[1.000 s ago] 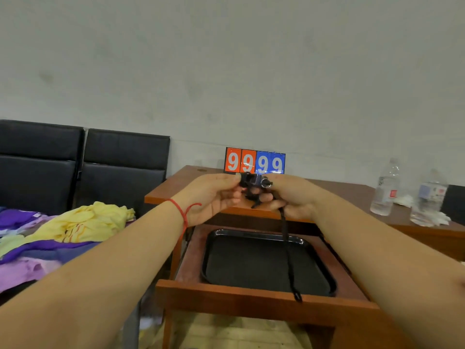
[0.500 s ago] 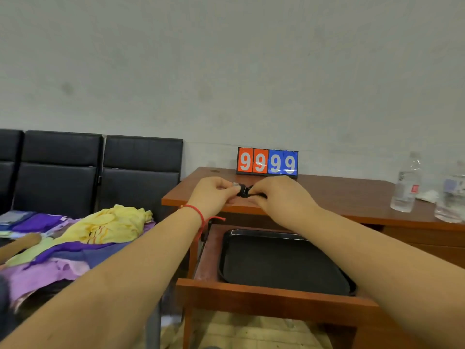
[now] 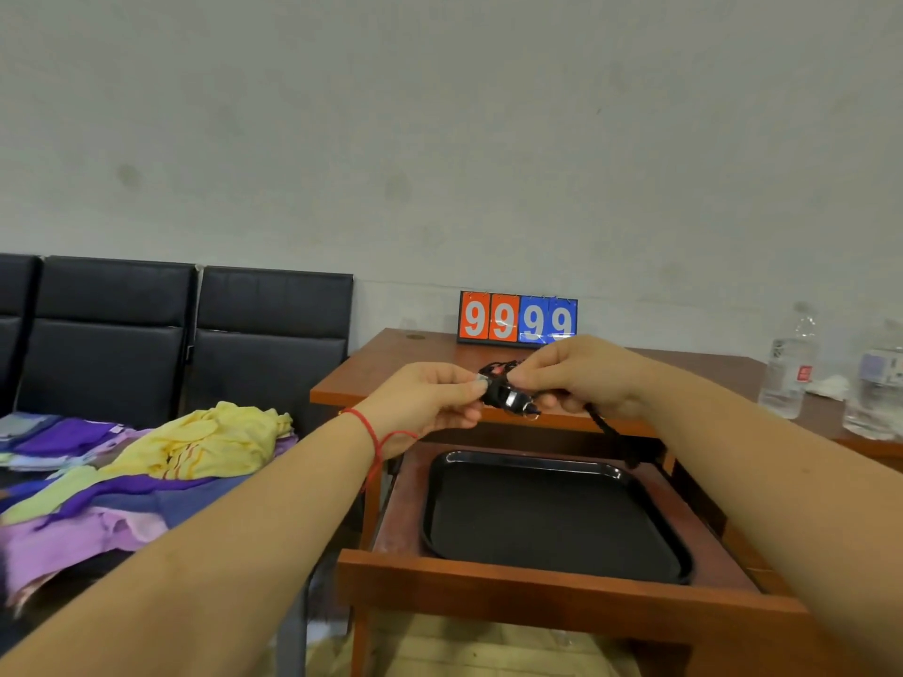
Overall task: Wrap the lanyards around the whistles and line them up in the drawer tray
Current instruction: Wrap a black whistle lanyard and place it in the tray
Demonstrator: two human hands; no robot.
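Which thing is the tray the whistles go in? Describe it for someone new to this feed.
Find the wooden desk with the orange-and-blue 9999 scoreboard. Its open drawer is pulled out below the two hands. The tray lies flat inside: black, rectangular, glossy raised rim, the only dark thing against the reddish wood.

Two bare forearms reach in from the lower corners of the frame, no sleeves visible; the left hand [image 3: 430, 403], at centre, has a thin red string bracelet [image 3: 374, 434] around its wrist, one loose loop trailing; the right hand [image 3: 581, 378] wears nothing.
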